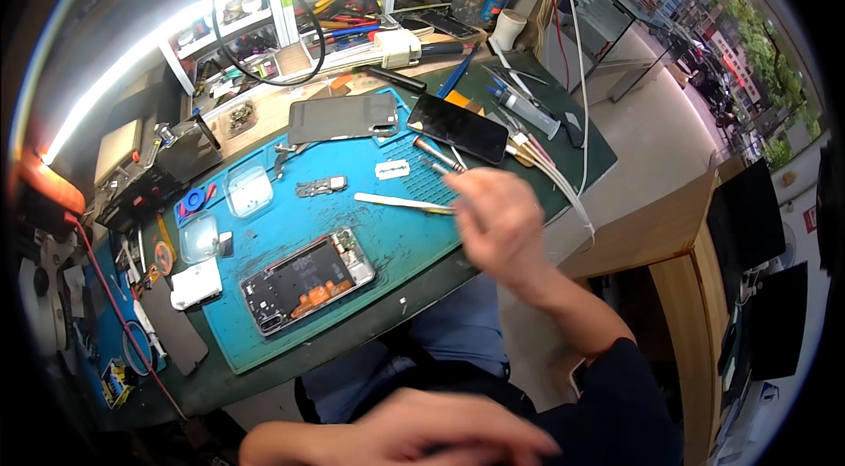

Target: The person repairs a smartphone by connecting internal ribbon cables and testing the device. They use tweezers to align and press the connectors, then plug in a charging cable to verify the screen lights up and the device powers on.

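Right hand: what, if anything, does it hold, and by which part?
It cannot be told: the right hand is blurred, its fingers near slim tools.

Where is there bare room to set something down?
Two patches of the blue mat: between the opened phone showing orange parts and the thin white stick, and between that phone and the clear plastic tubs. Crowded: back right, around the black glossy phone; left, by the flat grey panel.

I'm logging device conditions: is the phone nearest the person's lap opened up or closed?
Opened up: the phone lies on the blue mat with its insides exposed, including an orange part.
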The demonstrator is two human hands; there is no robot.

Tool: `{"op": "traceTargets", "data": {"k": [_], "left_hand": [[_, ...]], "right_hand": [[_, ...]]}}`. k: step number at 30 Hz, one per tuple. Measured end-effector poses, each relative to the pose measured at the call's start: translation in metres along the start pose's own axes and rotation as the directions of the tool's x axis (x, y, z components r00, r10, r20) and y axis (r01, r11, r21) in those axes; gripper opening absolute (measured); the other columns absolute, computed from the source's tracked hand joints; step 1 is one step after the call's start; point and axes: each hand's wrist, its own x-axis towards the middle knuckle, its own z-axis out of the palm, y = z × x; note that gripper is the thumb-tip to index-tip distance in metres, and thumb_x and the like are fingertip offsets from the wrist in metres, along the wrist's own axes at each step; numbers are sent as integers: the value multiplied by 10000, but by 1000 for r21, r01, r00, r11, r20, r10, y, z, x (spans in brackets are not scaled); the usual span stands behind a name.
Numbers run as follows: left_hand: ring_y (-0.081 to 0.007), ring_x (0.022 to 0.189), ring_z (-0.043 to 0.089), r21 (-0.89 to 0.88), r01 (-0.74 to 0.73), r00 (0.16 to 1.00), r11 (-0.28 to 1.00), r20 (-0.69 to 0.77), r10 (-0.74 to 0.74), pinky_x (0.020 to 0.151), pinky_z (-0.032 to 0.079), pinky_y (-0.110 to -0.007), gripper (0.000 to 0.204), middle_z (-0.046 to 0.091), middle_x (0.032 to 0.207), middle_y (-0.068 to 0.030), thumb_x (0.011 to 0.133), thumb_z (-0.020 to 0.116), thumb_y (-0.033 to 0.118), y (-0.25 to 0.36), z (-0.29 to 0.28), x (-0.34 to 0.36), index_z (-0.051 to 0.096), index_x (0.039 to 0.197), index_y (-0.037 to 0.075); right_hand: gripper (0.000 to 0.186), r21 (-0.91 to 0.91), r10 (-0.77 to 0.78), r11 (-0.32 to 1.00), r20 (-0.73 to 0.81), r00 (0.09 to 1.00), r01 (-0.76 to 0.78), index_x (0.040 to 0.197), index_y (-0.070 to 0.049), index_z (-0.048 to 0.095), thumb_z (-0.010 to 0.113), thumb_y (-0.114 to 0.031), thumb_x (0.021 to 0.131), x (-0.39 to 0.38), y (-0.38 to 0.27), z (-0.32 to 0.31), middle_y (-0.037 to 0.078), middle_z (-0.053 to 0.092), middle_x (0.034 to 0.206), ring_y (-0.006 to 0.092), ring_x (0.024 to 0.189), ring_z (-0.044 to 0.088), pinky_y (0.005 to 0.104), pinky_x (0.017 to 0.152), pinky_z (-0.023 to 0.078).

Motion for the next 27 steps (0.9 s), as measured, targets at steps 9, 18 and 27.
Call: {"op": "traceTargets", "data": {"k": [9, 18, 27], "left_hand": [[-279, 894, 601, -787, -127, 862, 604, 214, 460, 811, 478, -364, 186, 621, 993, -155, 995, 461, 6, -48, 69, 25, 635, 1015, -54], [-226, 763, 580, -696, -25, 884, 717, 320, 341, 701, 465, -325, 187, 619, 890, -124, 1006, 493, 56, -13, 76, 36, 628, 919, -40], [-214, 751, 548, -591, -65, 958, 804, 189, 217, 703, 409, -335, 158, 608, 805, -76, 912, 479, -23, -41, 46, 40, 619, 869, 37]], "right_hand": [[181, -82, 246, 966, 19, 969, -243, 1000, -43, 698, 721, -131, 843, -16, 90, -36, 92, 661, 977, 299, 916, 605, 388, 795, 490], [152, -39, 226, 974, 60, 972, -224, 890, -60, 677, 756, -157, 803, -3, 117, -14, 69, 628, 876, 271, 883, 615, 386, 781, 499], [163, 88, 299, 943, 192, 935, -320, 778, -45, 660, 714, -199, 765, 5, 112, -23, 65, 639, 792, 242, 765, 636, 356, 692, 516]]}}
